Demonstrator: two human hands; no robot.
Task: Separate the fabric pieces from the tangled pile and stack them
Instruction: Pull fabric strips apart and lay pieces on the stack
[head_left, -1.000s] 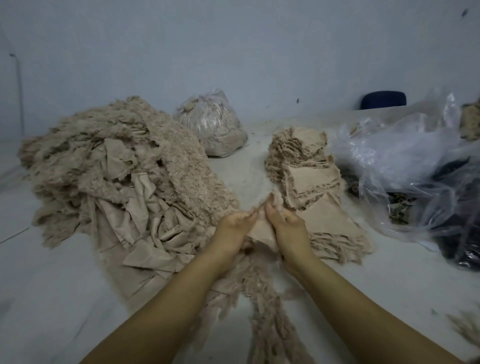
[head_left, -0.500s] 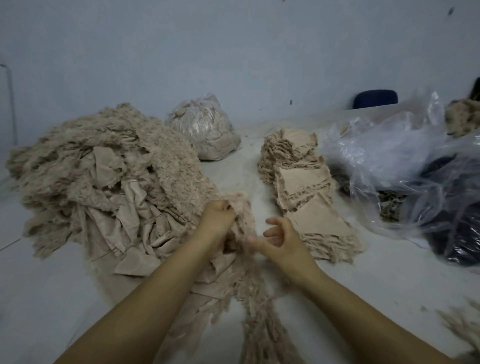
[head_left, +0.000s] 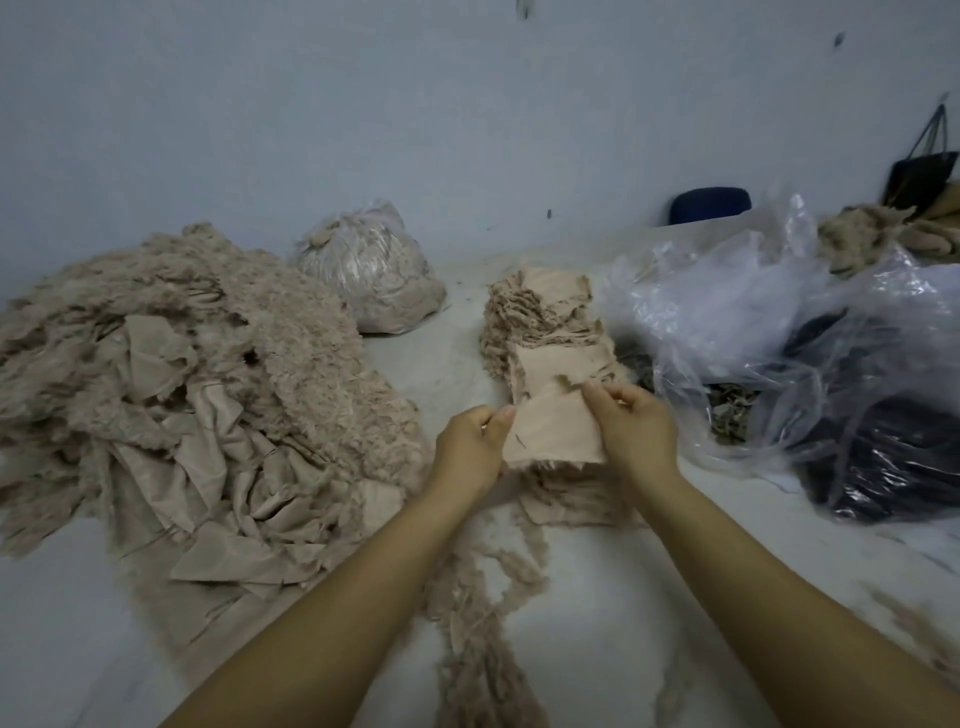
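Note:
A big tangled pile (head_left: 171, 395) of beige fabric and frayed threads fills the left of the table. A row of stacked beige pieces (head_left: 545, 332) runs down the middle. I hold one flat beige fabric piece (head_left: 553, 431) just above the near end of that stack. My left hand (head_left: 470, 449) pinches its left edge and my right hand (head_left: 631, 428) pinches its upper right corner. The piece hides the top of the near stack.
A trail of loose threads (head_left: 478, 613) lies between my forearms. A filled clear bag (head_left: 371, 275) stands at the back. Crumpled clear plastic (head_left: 727, 322) and a dark bag (head_left: 893, 452) crowd the right. A blue seat (head_left: 709, 203) stands by the wall.
My left hand pulled a piece out of the pile's edge and both hands carried it right, over the stack. My right hand, open half a second ago, now pinches the piece.

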